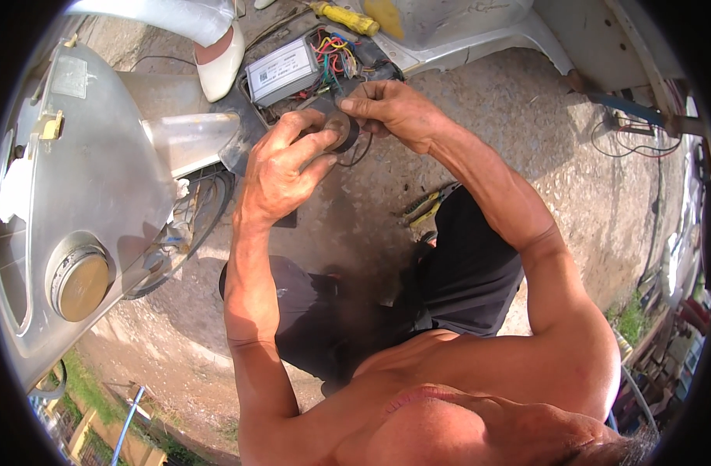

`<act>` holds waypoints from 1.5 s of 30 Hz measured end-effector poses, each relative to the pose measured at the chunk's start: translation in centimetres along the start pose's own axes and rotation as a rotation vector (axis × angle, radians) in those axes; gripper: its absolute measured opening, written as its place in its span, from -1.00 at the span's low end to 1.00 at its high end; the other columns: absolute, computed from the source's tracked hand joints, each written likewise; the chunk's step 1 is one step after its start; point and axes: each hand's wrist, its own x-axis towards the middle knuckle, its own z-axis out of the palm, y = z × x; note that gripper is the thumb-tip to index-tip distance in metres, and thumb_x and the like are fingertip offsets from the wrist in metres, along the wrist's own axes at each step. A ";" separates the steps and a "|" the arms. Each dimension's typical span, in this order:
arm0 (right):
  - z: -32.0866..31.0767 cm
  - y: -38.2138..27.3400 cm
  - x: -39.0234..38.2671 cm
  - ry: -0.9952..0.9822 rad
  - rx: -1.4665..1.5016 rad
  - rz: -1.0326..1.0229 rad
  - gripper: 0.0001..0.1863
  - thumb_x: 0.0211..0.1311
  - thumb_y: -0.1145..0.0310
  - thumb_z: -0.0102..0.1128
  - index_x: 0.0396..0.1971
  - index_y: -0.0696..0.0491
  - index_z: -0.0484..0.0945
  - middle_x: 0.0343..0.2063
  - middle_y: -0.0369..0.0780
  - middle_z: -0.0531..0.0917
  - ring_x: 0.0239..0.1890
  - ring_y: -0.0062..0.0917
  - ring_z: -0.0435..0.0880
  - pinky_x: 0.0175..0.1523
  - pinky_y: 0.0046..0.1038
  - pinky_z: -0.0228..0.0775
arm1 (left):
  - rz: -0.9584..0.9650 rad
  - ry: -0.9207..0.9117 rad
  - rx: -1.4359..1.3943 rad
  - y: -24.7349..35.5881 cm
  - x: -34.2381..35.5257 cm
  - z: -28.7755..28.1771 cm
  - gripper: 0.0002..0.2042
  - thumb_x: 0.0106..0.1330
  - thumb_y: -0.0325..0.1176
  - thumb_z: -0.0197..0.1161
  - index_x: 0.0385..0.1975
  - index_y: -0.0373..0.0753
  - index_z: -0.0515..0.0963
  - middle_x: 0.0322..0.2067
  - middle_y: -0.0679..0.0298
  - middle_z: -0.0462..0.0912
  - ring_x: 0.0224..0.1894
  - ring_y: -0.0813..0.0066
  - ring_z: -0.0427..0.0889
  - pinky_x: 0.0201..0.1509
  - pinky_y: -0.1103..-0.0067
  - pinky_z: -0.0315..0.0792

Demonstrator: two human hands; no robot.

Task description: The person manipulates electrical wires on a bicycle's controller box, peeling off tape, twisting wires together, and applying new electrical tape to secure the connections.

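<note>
My left hand (287, 167) is closed around the edge of a roll of black electrical tape (340, 132), its fingers curled and the thumb below. Close beside the roll, my right hand (394, 115) pinches a thin dark wire (338, 87) between thumb and fingertips. Whether the tape's loose end is also in that pinch is hidden. Just beyond both hands sits a silver controller box (281, 71) in a dark tray. Coloured wires (336, 56) spill from the box's right end. A dark loop of cable hangs below the right fingers.
A yellow-handled screwdriver (345, 17) lies at the far side above the wires. Yellow-and-black pliers (427, 206) rest on the ground by my knee. Grey vehicle panels (111, 171) stand at left and far right. Another person's white shoe (222, 66) is beside the box.
</note>
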 end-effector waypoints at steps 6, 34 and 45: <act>0.4 -0.8 -0.4 0.014 0.068 0.054 -0.75 0.38 0.19 0.38 -0.36 0.06 0.64 -0.55 -0.39 0.57 -0.54 -0.72 0.43 -0.45 -0.60 0.23 | -0.008 -0.003 0.001 0.2 0.1 0.3 -0.63 0.00 -0.54 0.52 -0.13 -0.25 0.68 -0.05 0.15 0.63 -0.05 0.07 0.69 -0.01 0.32 0.61; 0.6 0.6 -0.8 0.006 -0.018 -0.058 -0.83 0.35 0.29 0.40 -0.34 0.06 0.62 -0.51 -0.39 0.60 -0.45 -0.71 0.52 -0.35 -0.63 0.31 | -0.739 -0.195 -0.295 3.0 2.9 0.6 -0.60 0.28 -0.12 0.32 -0.24 -0.45 0.61 -0.31 -0.06 0.72 -0.23 0.14 0.73 -0.08 0.38 0.55; 0.9 0.2 -1.0 0.063 0.058 -0.024 -0.84 0.44 0.25 0.30 -0.29 0.02 0.63 -0.45 -0.38 0.64 -0.40 -0.71 0.59 -0.32 -0.64 0.34 | 0.014 -0.483 -0.675 13.3 -0.5 5.1 -0.70 0.12 -0.14 0.40 -0.50 -0.29 0.56 -0.48 0.09 0.62 -0.43 0.03 0.65 -0.36 0.28 0.47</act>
